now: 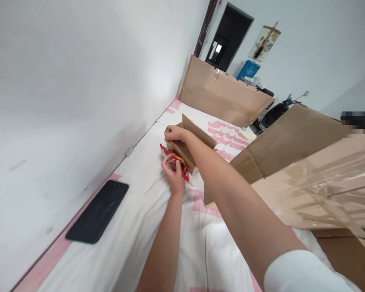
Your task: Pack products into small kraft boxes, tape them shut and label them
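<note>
A small open cardboard box [185,152] lies on the white and pink cloth, its flaps standing up. My right hand [175,134] reaches across to its far left corner, the fingers closed on the edge of the cardboard there. Just below, my left hand [172,169] is wrapped round a shiny red snack packet [181,160] with some yellow on it. The packet is beside the box's near left side, and my fingers cover part of it. Most of the box's inside is hidden by my right hand and forearm.
A black phone [97,211] lies on the cloth by the white wall [63,101]. Large taped cardboard boxes [316,178] stand on the right, and a cardboard sheet [222,95] rises at the far end. Behind are a scooter [275,114] and a blue bag [248,69].
</note>
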